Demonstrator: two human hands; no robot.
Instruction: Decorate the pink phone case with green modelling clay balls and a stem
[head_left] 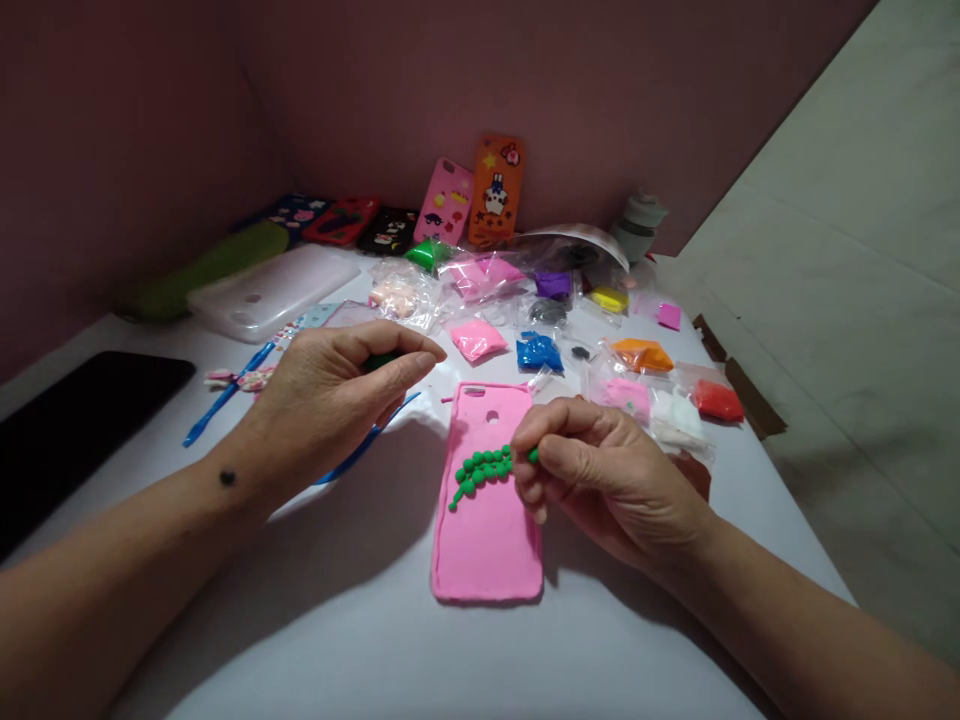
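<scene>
A pink clay-covered phone case [487, 540] lies flat on the white table in front of me. Several small green clay balls [480, 468] sit on it in two curved rows, with one smaller ball at the lower left end. My right hand [607, 465] is closed above the case's right edge, pinching a small piece of green clay [533, 454] between thumb and fingers. To the left of the case, my left hand [345, 375] is raised and closed around a lump of green clay [379, 361], mostly hidden by the fingers.
Blue modelling tools [225, 395] lie by my left forearm, near a black phone [82, 420]. Bags of coloured clay, including a blue one [538, 352] and an orange one [641, 355], spread behind the case. Decorated phone cases [498, 190] stand or lie along the back.
</scene>
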